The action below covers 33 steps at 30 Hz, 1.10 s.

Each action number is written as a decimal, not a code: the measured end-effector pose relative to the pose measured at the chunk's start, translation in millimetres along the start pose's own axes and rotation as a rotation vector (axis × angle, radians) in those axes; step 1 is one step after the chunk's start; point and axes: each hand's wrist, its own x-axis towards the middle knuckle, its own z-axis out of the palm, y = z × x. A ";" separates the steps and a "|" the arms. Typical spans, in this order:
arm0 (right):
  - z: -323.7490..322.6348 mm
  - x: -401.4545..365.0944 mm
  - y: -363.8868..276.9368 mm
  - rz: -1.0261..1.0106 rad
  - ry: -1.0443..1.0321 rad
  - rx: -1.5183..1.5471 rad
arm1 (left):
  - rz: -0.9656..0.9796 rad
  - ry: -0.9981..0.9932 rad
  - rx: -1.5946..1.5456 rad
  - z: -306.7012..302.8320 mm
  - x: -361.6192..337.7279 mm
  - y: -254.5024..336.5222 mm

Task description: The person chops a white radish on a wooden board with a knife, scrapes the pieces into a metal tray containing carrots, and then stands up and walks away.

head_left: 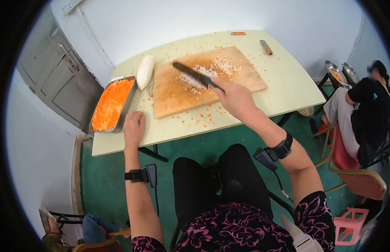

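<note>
My right hand is wrapped round the handle of a kitchen knife. The dark blade lies over finely chopped white bits on a wooden cutting board. My left hand rests near the table's front edge with its fingers curled in and nothing visible in them. Just left of it stands a metal tray filled with minced orange vegetable, which looks like carrot. A peeled, long white vegetable, probably a radish, lies between that tray and the board.
On the pale table lie a wooden-handled peeler or small blade and a red packet. Orange crumbs are scattered around the board. To the right, a seated person is near metal bowls. A pink stool stands lower right.
</note>
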 end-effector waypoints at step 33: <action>-23.8 11.3 23.6 0.059 0.019 -0.039 | -0.019 0.036 0.025 8.4 -0.9 -15.4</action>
